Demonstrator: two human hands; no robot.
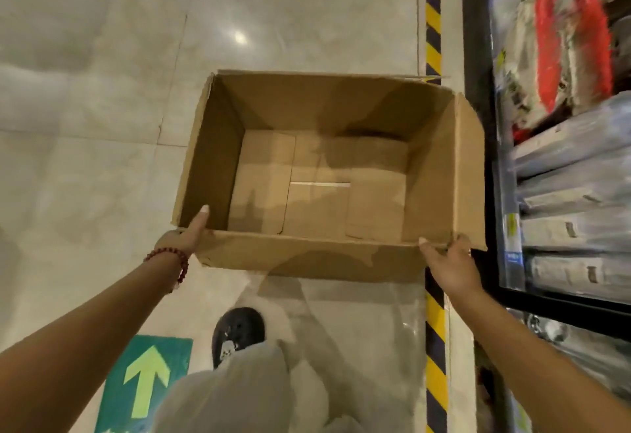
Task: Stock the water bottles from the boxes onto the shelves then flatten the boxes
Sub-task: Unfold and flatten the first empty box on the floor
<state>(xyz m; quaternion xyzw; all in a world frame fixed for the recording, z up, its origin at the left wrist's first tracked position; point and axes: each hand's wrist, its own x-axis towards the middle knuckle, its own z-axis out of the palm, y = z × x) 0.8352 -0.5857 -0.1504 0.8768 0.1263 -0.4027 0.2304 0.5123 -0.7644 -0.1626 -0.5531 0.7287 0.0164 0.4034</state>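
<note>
Pale marble-look floor tiles (102, 108) filled most of the view, glossy enough to catch a ceiling light up around 12 o'clock. Over at 3 o'clock a black-framed shelf unit (478, 57) ran along the edge, packed with wrapped goods too blurry to identify, with a yellow-and-black hazard stripe (433, 23) on the floor just beside it. Dead center sat the cardboard box (317, 173), top open, nothing inside, just the folded bottom flaps showing. Its right flap stuck out toward the shelving.

Left hand (184, 238) gripped the box's near left corner at about 8 o'clock, thumb hooked over the rim inside, the other fingers hidden under the outer wall. A red bead bracelet (170, 258) was on that wrist. Right hand (450, 262) held the near right corner around 4 o'clock, fingers curled over the rim and clamped on the cardboard.

Down at 6 o'clock there was a dark shoe (239, 330) and light trousers, plus a green floor sticker with a yellow arrow (146, 381) at 7 o'clock.
</note>
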